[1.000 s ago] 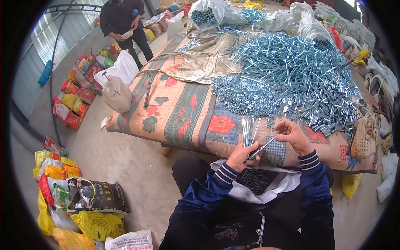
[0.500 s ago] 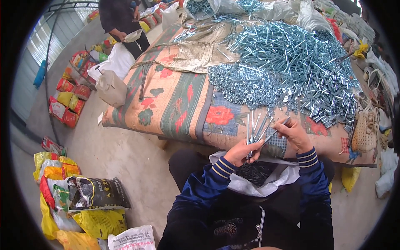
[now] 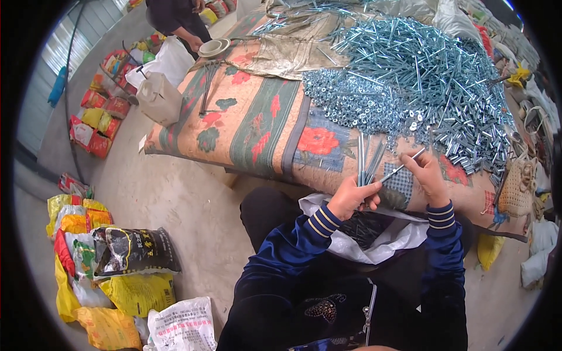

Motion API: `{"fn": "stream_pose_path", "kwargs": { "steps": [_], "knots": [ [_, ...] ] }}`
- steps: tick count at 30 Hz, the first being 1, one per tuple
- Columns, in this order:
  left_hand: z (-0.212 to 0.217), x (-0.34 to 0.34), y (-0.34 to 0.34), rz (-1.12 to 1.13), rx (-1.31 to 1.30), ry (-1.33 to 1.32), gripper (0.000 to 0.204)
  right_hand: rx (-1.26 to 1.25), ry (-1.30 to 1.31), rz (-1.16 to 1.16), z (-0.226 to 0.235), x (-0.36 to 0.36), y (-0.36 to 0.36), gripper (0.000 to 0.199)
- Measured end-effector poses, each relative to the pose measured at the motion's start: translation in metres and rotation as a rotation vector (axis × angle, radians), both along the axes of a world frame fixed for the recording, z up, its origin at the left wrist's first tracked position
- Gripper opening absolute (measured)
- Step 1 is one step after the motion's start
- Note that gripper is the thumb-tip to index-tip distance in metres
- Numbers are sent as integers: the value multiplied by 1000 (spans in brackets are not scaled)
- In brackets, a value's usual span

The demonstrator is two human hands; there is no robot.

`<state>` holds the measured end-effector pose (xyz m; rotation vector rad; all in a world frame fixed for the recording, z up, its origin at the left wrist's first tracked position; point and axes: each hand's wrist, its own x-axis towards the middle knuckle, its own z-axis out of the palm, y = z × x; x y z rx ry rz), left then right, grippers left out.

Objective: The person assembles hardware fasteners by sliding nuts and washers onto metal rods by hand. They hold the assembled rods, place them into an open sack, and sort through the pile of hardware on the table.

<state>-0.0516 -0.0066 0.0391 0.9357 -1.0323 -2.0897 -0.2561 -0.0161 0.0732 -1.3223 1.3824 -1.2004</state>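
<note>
My left hand [image 3: 353, 198] is closed round several long thin metal rods [image 3: 362, 159], which stand up fanned from the fist. In my right hand [image 3: 429, 179], thumb and fingers pinch a metal rod [image 3: 400, 170] that slants down to the left thumb; its upper end looks thicker and shinier. Below both hands, a white plastic bag [image 3: 403, 235] lies open at my lap with dark thin rods [image 3: 358, 228] inside. Just beyond the hands, loose nuts and washers [image 3: 357, 105] spread over the table, beside a large heap of metal rods [image 3: 415, 64] and short metal tubes [image 3: 468, 153].
A patterned quilt [image 3: 252, 128] covers the table. At its far left, a co-worker's hand [image 3: 195, 43] is by pale bowls [image 3: 214, 48], near a white jug [image 3: 159, 99]. A woven basket [image 3: 516, 188] sits at the right edge. Filled bags [image 3: 137, 251] line the floor at left.
The view has shifted a little. My right hand still pinches the rod, now slanting longer between both hands. The co-worker's pale bowl, earlier held beside the table, is now at the table's edge.
</note>
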Motion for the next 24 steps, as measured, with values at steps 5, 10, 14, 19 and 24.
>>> {"fn": "stream_pose_path", "kwargs": {
  "steps": [5, 10, 14, 19, 24],
  "knots": [
    [-1, -2, 2, 57, -68, 12, 20, 229, 151, 79, 4, -21, -3, 20],
    [6, -3, 3, 91, -89, -34, 20, -4, -62, 78, 4, -10, 0, 23],
    [9, -3, 2, 96, -98, -28, 19, 46, 96, 70, -5, -14, -6, 23],
    [13, -1, 2, 64, -110, -55, 18, 91, -34, 82, 5, -11, -1, 22],
    [8, -2, 4, 109, -141, 0, 18, -34, -215, 145, -2, 1, 3, 28]
  ]
}}
